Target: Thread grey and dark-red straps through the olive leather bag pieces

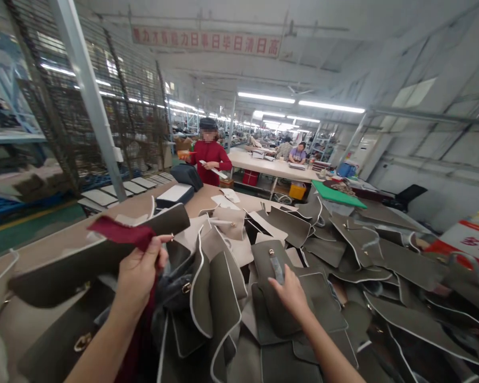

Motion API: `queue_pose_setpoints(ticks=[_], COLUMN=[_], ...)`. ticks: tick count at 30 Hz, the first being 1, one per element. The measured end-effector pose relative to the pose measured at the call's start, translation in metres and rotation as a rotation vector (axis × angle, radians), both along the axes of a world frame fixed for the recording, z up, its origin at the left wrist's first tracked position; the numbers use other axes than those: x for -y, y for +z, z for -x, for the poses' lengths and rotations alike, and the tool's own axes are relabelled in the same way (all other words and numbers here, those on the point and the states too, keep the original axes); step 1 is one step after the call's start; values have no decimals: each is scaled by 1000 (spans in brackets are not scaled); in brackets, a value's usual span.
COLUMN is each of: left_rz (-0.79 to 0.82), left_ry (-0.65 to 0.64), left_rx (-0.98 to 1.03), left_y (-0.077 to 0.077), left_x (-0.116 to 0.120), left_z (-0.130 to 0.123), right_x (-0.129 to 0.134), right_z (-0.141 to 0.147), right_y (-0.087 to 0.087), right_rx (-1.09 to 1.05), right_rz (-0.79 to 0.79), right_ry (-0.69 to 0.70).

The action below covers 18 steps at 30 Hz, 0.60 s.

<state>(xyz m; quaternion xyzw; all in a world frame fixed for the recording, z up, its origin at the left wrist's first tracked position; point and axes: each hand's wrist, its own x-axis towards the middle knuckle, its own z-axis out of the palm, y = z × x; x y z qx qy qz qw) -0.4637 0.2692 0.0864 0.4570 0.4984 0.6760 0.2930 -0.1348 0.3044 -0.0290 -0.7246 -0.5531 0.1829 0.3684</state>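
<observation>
My left hand (pixel 141 271) is closed around a dark red cloth (pixel 122 232). One end of the cloth sticks out to the left, and more dark red fabric hangs below the wrist. My right hand (pixel 293 295) is at an olive-grey bag piece (pixel 269 255), its thumb and fingers at the lower end of a short strap covered in greyish film (pixel 278 270). A small gold-coloured fitting (pixel 271 251) sits at the strap's upper end. Between my hands stand curved olive-grey bag pieces with white edges (pixel 219 287), some with gold-coloured clasps (pixel 186 288).
Olive-grey bag pieces (pixel 411 319) are heaped over the table's right side. A dark box with a pale top (pixel 175 195) stands at the far edge. Beyond it, a person in red (pixel 211 159) holds a pale strip. A green board (pixel 337 193) lies at the back right.
</observation>
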Motion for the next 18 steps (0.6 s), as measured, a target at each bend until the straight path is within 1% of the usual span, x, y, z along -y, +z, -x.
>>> queue_pose_setpoints(ticks=[1, 2, 3, 4, 5, 6, 8, 9, 10, 12, 13, 14, 15, 16, 18], left_rz=[46, 83, 107, 115, 109, 93, 53, 41, 40, 51, 54, 52, 44, 39, 39], left_ry=[-74, -124, -155, -169, -169, -167, -187, -206, -231, -286, -309, -327, -338, -343, -343], left_rx=[26, 44, 50, 41, 22, -7, -85, -122, -154, -189, -193, -187, -176, -157, -100], left_y=[-10, -19, -27, -33, -38, -41, -45, -46, -46, -45, -43, -42, -41, -40, -43], left_x=[-4, -6, -7, -6, -5, -3, 1, 3, 3, 4, 5, 5, 6, 6, 4], left_z=[-3, -7, -11, -15, -20, -24, -33, -37, -41, -46, -47, -48, -49, -49, -49], right_x=[-1, -1, -3, -6, -9, -14, -25, -31, -35, -39, -37, -33, -28, -21, -7], right_z=[-4, -7, -9, -12, -15, -17, -16, -11, -3, 25, 43, 63, 83, 103, 137], right_y=[-9, -12, -10, -1, 13, 30, 73, 94, 115, 151, 163, 172, 177, 178, 172], right_rx=[-69, -126, -168, -198, -230, -261, -321, -360, -428, -471, -459, -426, -381, -329, -159], right_rz=[62, 98, 105, 87, 56, 13, -104, -182, -307, -477, -521, -523, -493, -445, -343], right_ry=[-4, 5, 17, 25, 28, 31, 37, 52, 85, 228, 325, 431, 541, 653, 883])
